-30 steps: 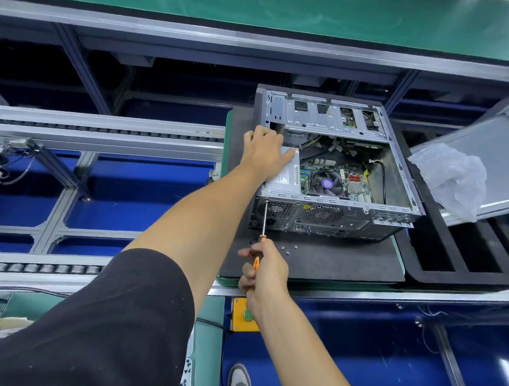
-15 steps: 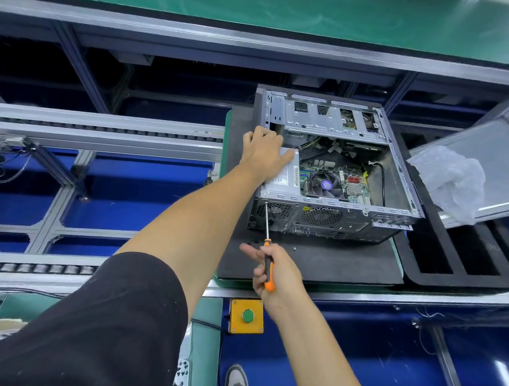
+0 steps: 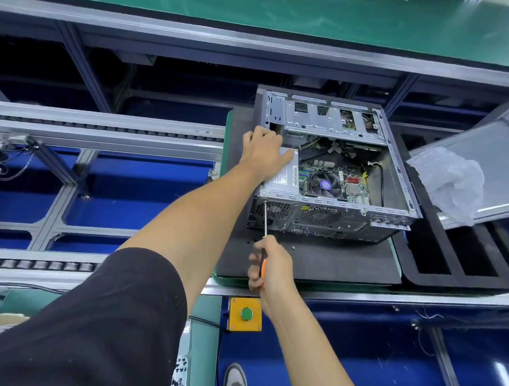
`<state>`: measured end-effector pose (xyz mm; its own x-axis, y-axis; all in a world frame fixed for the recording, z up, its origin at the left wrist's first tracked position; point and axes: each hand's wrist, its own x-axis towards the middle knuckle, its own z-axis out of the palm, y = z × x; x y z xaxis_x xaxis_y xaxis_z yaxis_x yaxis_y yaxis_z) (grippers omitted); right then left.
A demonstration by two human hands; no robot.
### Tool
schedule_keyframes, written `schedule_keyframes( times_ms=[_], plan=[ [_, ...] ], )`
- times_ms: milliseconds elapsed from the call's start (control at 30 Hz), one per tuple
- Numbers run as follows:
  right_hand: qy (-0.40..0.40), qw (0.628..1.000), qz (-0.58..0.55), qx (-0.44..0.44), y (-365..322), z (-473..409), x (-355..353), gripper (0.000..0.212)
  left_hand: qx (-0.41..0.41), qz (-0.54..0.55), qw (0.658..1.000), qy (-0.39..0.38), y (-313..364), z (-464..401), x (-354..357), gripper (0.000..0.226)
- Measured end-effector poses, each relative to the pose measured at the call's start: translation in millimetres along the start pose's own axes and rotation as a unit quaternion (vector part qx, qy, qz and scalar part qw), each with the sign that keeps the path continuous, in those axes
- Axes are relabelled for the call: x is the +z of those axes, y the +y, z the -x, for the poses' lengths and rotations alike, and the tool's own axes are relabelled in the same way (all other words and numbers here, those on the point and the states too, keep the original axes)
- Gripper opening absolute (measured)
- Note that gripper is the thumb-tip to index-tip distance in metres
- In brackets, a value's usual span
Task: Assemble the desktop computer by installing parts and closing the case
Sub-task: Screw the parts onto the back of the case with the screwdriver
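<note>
One open computer case (image 3: 331, 173) lies on a black mat (image 3: 332, 262). Left hand (image 3: 264, 153) presses flat on its silver box (image 3: 280, 179); right hand (image 3: 268, 264) grips one screwdriver (image 3: 265, 223), tip at the case's rear edge. Two fan grilles face the person.

I'm standing at a factory assembly line: roller conveyor rails (image 3: 103, 123) on an aluminium frame run past me, green anti-static matting (image 3: 286, 14) covers the bench beyond, a yellow push-button box (image 3: 245, 314) sits at the edge, and black foam trays (image 3: 456, 262) wait alongside.
</note>
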<state>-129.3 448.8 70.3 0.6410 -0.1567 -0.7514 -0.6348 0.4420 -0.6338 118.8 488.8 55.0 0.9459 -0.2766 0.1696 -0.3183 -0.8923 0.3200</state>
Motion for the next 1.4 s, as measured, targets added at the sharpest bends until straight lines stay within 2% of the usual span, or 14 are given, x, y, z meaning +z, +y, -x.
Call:
schedule_keyframes(
  times_ms=[133, 267, 367, 467, 533, 600, 700, 800, 900, 1033, 1100, 1167, 1267, 1400],
  plan=[
    [0.079, 0.990, 0.022, -0.113, 13, 0, -1, 0.017, 0.001, 0.002, 1.000, 0.003, 0, 1, -1, 0.041],
    [0.113, 0.973, 0.065, -0.192, 15, 3, 1, 0.017, 0.001, 0.003, 1.000, 0.005, 1, 2, -2, 0.041],
    [0.103, 0.983, 0.023, -0.151, 10, 5, 0, 0.017, -0.001, 0.000, 1.000, 0.004, 1, 1, -2, 0.041],
    [0.007, 0.996, -0.083, -0.013, 1, 7, 0, 0.008, -0.001, 0.002, 1.000, 0.004, 1, 1, -2, 0.041],
    [-0.069, 0.979, -0.175, 0.072, -2, 9, 1, 0.019, 0.000, -0.002, 1.000, 0.001, 1, 1, -2, 0.041],
    [-0.104, 0.964, -0.221, 0.104, -3, 9, 3, 0.029, 0.001, -0.004, 1.000, 0.001, 2, 2, -3, 0.040],
    [-0.096, 0.964, -0.224, 0.105, -3, 12, 7, 0.023, 0.000, -0.007, 1.000, -0.003, 3, 2, -5, 0.040],
    [-0.055, 0.976, -0.190, 0.086, -2, 16, 12, 0.010, 0.002, -0.011, 1.000, -0.002, 4, 3, -6, 0.040],
    [0.001, 0.989, -0.146, 0.026, 0, 16, 12, 0.011, 0.002, -0.013, 1.000, -0.004, 4, 3, -5, 0.040],
    [0.024, 0.996, -0.086, -0.031, 2, 15, 9, 0.009, 0.002, -0.018, 1.000, -0.005, 3, 2, -4, 0.041],
    [0.010, 0.995, -0.098, -0.009, 1, 12, 7, 0.005, 0.000, -0.016, 1.000, -0.007, 3, 1, -4, 0.041],
    [-0.048, 0.985, -0.160, 0.046, -3, 10, 5, 0.002, -0.002, -0.014, 1.000, -0.008, 3, 1, -3, 0.041],
    [-0.114, 0.963, -0.223, 0.100, -4, 5, 1, 0.025, -0.002, -0.013, 1.000, -0.012, 2, 0, -3, 0.041],
    [-0.149, 0.955, -0.228, 0.120, -4, 2, 0, 0.033, -0.003, -0.008, 1.000, -0.010, 2, -1, -4, 0.039]
  ],
)
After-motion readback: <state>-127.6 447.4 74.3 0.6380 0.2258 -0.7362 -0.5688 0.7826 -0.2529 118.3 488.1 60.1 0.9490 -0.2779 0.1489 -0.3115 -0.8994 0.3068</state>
